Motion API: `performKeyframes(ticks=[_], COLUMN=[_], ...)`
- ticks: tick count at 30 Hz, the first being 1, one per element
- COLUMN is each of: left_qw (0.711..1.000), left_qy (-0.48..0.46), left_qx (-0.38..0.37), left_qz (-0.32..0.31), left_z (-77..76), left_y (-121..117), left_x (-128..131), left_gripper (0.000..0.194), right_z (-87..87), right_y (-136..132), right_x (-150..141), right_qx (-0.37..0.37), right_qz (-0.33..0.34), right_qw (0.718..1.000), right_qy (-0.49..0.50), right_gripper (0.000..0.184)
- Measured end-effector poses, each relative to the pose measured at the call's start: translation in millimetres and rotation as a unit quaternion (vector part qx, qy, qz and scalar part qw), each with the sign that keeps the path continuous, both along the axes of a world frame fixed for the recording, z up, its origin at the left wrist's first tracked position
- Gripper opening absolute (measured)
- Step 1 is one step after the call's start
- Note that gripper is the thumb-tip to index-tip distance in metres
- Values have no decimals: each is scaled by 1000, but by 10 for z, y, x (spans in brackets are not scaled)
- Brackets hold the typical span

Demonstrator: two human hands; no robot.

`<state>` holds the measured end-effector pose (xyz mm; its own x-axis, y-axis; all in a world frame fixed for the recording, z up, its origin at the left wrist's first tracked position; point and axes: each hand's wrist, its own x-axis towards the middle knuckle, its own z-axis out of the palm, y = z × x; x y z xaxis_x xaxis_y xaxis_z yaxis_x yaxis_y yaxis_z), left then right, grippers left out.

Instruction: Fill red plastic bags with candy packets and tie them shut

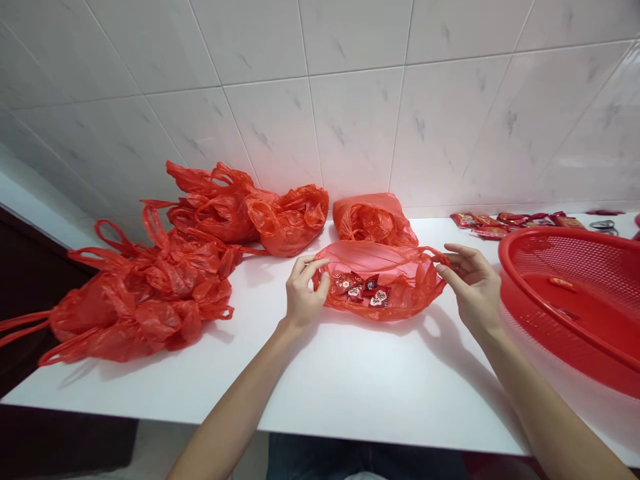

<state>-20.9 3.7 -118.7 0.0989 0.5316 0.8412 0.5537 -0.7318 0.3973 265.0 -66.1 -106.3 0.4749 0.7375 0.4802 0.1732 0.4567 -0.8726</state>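
In front of me on the white table (pixel 300 387) lies a red plastic bag (pixel 400 303), its mouth spread wide. Several small red wrapped packets (pixel 370 290) show inside it. My left hand (pixel 304 290) pinches the left side of the bag's rim between thumb and fingers. At the other end, my right hand (pixel 470 283) has thumb and forefinger closed on the right handle, with the other fingers held out. A second red bag (pixel 375 217), bunched up, sits just behind the one I hold.
Several filled red bags (pixel 150 293) crowd the table's left side. At the right stands a large red mesh basket (pixel 530 287) with a few packets in it. Behind the basket are loose packets (pixel 510 220) and scissors (pixel 604 227). A tiled wall (pixel 355 133) bounds the table's back.
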Motion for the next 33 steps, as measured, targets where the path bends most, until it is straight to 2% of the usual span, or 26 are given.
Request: performKeyframes(ticks=[6, 12, 15, 19, 24, 29, 33], left_qw=[1000, 997, 995, 987, 969, 964, 965], left_qy=[-5, -40, -76, -151, -216, -215, -168], left_qx=[-13, -60, -62, -56, -71, -58, -44], left_qz=[2, -5, -8, -26, -92, -147, -197], left_z=[4, -6, 62, 314, 807, 1229, 1383], left_y=[-7, 31, 71, 94, 72, -27, -203], left_x=[-3, -10, -21, -37, -18, 47, 162], left_gripper=[21, 19, 19, 22, 26, 30, 33], right_z=[71, 177, 274, 479, 849, 1210, 1372], right_y=[-10, 9, 36, 79, 137, 140, 64], right_x=[15, 72, 148, 264, 316, 198, -31], right_qx=[13, -23, -25, 0, 49, 120, 142], right_qz=[6, 85, 108, 115, 135, 130, 155], right_qw=[999, 989, 983, 989, 990, 984, 977], right_qy=[48, 122, 149, 98, -8, -28, -34], right_gripper=[34, 39, 42, 39, 34, 30, 21])
